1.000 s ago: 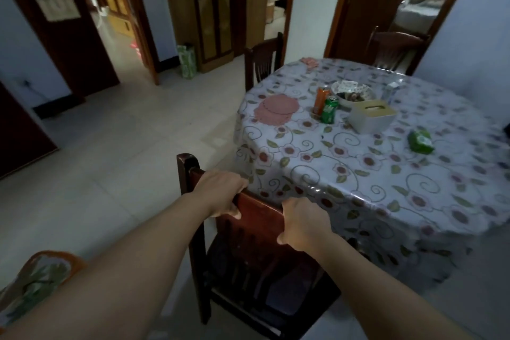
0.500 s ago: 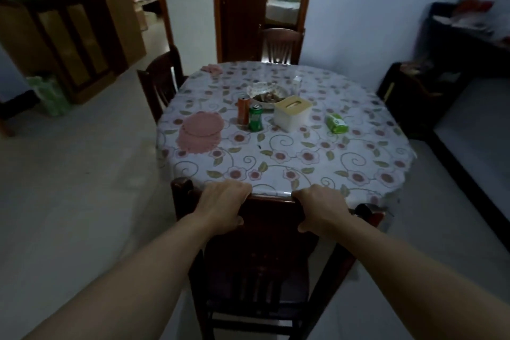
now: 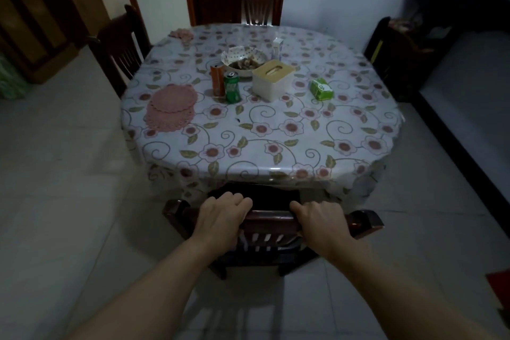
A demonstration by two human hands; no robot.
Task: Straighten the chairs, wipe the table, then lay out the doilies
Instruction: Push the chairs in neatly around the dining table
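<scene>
My left hand (image 3: 220,215) and my right hand (image 3: 321,222) both grip the top rail of a dark wooden chair (image 3: 269,219) at the near edge of the round table (image 3: 262,152). The chair's seat is mostly tucked under the floral tablecloth. A stack of pink doilies (image 3: 171,106) lies on the table's left side. Another pink cloth (image 3: 180,34) lies at the far left edge. A second chair (image 3: 120,44) stands at the table's left, a third chair (image 3: 258,1) at the far side.
On the table stand an orange can (image 3: 217,80), a green can (image 3: 231,87), a bowl (image 3: 244,59), a tissue box (image 3: 271,78), a green packet (image 3: 321,88) and a small carton (image 3: 278,47). Dark furniture (image 3: 400,55) stands right of the table. A cabinet (image 3: 33,16) stands far left.
The chair has slid forward so its seat now sits under the tablecloth. My view has swung to face the table squarely. Both hands stay on the rail.
</scene>
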